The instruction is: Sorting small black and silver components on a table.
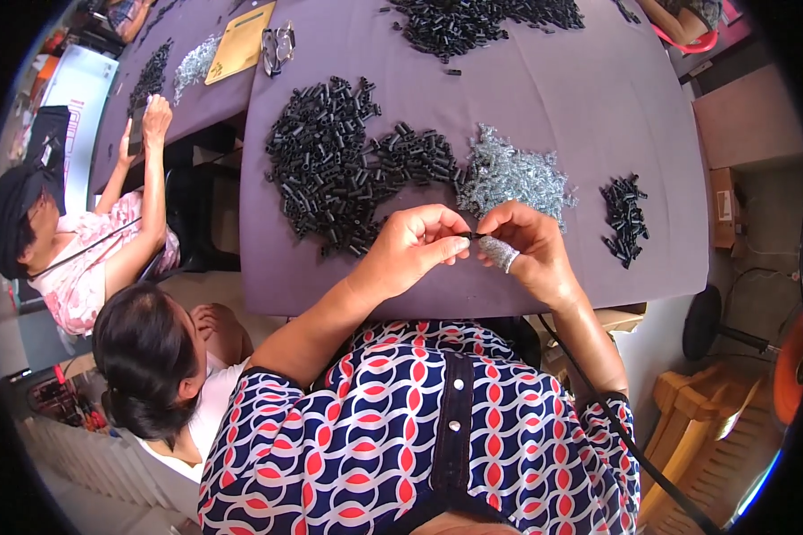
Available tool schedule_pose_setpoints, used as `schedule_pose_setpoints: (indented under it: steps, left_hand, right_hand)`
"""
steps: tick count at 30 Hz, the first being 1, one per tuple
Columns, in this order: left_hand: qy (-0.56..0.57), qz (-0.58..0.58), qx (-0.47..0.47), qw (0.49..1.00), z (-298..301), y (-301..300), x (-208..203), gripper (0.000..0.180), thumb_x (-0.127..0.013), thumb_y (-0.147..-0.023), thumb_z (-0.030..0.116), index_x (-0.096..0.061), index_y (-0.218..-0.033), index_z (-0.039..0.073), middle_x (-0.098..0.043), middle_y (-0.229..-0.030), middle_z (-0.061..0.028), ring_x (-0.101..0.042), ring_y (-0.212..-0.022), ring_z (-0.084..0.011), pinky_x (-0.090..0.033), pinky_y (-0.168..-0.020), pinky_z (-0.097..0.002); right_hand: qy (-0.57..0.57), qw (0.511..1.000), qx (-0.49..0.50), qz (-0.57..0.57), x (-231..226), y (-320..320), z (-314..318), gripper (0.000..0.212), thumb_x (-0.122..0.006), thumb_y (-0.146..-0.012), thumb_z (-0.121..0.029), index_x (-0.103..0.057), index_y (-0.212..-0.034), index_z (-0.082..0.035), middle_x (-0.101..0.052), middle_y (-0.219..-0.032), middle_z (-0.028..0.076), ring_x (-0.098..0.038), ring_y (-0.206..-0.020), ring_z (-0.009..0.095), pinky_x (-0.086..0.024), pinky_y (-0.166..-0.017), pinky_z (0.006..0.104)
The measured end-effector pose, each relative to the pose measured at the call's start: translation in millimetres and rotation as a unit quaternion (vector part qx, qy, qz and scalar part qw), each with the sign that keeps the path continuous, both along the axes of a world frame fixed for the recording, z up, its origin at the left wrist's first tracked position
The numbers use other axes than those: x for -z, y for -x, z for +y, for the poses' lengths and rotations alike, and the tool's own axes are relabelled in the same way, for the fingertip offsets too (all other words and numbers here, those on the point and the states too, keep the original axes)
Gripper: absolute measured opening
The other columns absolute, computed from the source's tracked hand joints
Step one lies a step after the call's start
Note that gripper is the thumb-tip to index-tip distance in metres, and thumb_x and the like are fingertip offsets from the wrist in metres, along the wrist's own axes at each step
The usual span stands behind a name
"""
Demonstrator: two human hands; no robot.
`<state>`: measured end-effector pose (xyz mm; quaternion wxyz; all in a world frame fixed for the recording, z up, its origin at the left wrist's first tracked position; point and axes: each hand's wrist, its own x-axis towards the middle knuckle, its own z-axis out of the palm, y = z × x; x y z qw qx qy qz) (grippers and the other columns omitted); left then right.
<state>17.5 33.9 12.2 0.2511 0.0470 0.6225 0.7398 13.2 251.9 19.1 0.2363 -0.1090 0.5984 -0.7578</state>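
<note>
My left hand [418, 247] and my right hand [533, 256] meet over the near part of the table, fingertips pinched together. Between them is a small black tube-like piece [474, 235], mostly hidden by the fingers. A grey-white finger cover [500, 254] wraps my right thumb. Just beyond my hands, a heap of small clear, shiny pieces [519, 178] adjoins a smaller heap of black tubes [417, 155]. To the left spreads a large heap of short black tubes [319, 160]. Off to the right lies a small separate pile of black pieces [625, 218].
The table [598, 98] has a grey-purple cloth. More black pieces [459, 25], eyeglasses [278, 49] and a yellow envelope [241, 42] lie farther away. Two people sit at my left, one holding something dark. A cable [598, 401] hangs by my right arm, near a wooden chair [700, 401].
</note>
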Motion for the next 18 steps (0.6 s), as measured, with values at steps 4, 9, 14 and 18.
schedule_pose_setpoints:
  steps: [4,9,14,18]
  left_hand:
    - [0.008,-0.001,0.004,1.000,-1.9,-1.1,5.3,0.013,-0.065,-0.093,0.006,-0.066,-0.103,-0.002,-0.069,-0.085,-0.0050,-0.061,-0.073,-0.0070,-0.051,-0.068,-0.0216]
    - [-0.005,-0.058,-0.002,0.998,2.2,-2.3,5.0,0.014,-0.065,-0.094,0.007,-0.066,-0.104,-0.004,-0.069,-0.084,-0.0065,-0.063,-0.073,-0.0089,-0.052,-0.067,-0.0227]
    - [-0.037,-0.109,0.030,0.993,-0.2,-0.5,9.0,0.017,-0.064,-0.094,0.007,-0.065,-0.105,-0.006,-0.070,-0.085,-0.0082,-0.065,-0.073,-0.0109,-0.053,-0.067,-0.0237]
    - [0.028,-0.039,0.081,0.996,1.1,2.5,6.0,0.017,-0.062,-0.094,0.006,-0.065,-0.106,-0.007,-0.070,-0.088,-0.0083,-0.067,-0.078,-0.0130,-0.054,-0.068,-0.0255]
  right_hand:
    - [-0.073,0.994,0.022,0.078,-1.9,0.2,-5.0,0.020,-0.064,-0.083,0.011,-0.062,-0.100,0.000,-0.061,-0.095,0.002,-0.062,-0.087,0.012,-0.052,-0.079,0.0264]
    - [-0.198,0.947,0.019,0.251,-7.0,3.3,-4.8,0.026,-0.066,-0.069,0.015,-0.063,-0.091,0.000,-0.064,-0.092,0.009,-0.065,-0.089,0.024,-0.051,-0.077,0.0312]
    - [-0.211,0.936,-0.052,0.276,-6.7,6.7,5.3,0.028,-0.066,-0.066,0.015,-0.063,-0.090,0.000,-0.064,-0.092,0.009,-0.065,-0.088,0.026,-0.052,-0.076,0.0333]
    - [-0.221,0.918,-0.070,0.323,-11.8,7.0,8.9,0.031,-0.062,-0.064,0.014,-0.061,-0.092,0.000,-0.060,-0.091,0.011,-0.063,-0.082,0.030,-0.051,-0.069,0.0345]
